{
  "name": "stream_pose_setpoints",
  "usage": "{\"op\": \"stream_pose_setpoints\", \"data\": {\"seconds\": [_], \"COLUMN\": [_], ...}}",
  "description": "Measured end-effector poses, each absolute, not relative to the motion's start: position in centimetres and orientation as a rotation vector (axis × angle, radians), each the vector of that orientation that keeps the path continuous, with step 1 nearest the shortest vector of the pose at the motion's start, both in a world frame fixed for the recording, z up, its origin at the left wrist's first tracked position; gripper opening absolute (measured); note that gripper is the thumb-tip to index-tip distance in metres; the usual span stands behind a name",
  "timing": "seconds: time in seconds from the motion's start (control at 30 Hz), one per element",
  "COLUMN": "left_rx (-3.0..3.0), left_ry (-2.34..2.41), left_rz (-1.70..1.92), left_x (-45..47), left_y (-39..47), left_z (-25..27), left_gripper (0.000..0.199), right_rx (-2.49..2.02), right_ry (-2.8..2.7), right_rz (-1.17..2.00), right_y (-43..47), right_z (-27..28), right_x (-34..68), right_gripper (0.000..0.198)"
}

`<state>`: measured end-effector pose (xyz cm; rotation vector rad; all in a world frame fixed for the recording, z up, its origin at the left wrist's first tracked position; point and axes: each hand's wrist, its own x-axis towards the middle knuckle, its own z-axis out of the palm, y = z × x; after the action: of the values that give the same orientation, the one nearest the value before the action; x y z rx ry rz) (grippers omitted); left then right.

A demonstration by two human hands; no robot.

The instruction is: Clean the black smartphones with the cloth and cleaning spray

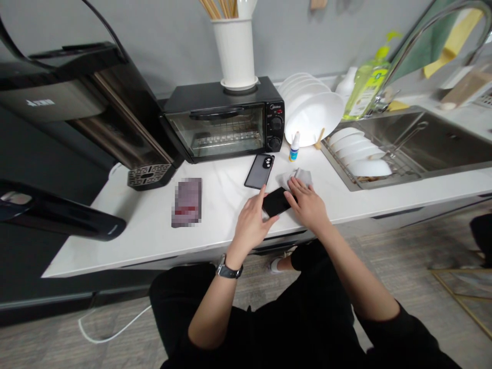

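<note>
A black smartphone [277, 202] lies on the white counter between my hands, its dark face up. My left hand [249, 220] holds it by the left side, index finger at the far corner and thumb at the near one. A watch [227, 268] is on my left wrist. The fingers of my right hand [308, 206] are stretched over a crumpled light grey cloth [305, 177], while its thumb touches the phone's right edge. Just beyond lie a dark-rimmed translucent phone case [258, 173] and an upright small spray bottle [294, 148] with a blue label.
A blurred-out purplish item [187, 202] lies to the left, near a black drinks machine [149, 175]. Behind stands a toaster oven [226, 128] carrying a white utensil holder [235, 54]. White plates [313, 118], a soap bottle [367, 84] and the sink [434, 141] are on the right.
</note>
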<state>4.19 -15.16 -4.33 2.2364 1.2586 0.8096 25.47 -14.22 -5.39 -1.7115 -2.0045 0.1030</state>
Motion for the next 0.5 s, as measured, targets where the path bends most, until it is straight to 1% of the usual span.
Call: {"op": "stream_pose_setpoints", "data": {"seconds": [0.1, 0.17, 0.33, 0.5], "left_rx": [2.237, 2.245, 2.223, 2.248], "left_ry": [1.264, 1.268, 1.308, 1.270], "left_rz": [0.819, 0.814, 0.817, 0.770], "left_x": [4.3, 4.3, 4.2, 4.0], "left_y": [-15.1, -15.2, -15.4, -15.5], "left_z": [-4.4, -4.5, -4.6, -4.5], "left_gripper": [0.096, 0.097, 0.091, 0.096], "right_rx": [-1.720, -1.666, -1.522, -1.420], "right_ry": [-1.991, -2.029, -2.107, -2.162], "right_rz": [0.061, 0.090, 0.196, 0.313], "right_y": [-13.5, -14.0, -17.7, -20.8], "right_z": [-5.3, -5.1, -4.6, -4.5], "right_x": [23.2, 21.2, 18.4, 20.1], "right_gripper": [0.068, 0.069, 0.059, 0.056]}}
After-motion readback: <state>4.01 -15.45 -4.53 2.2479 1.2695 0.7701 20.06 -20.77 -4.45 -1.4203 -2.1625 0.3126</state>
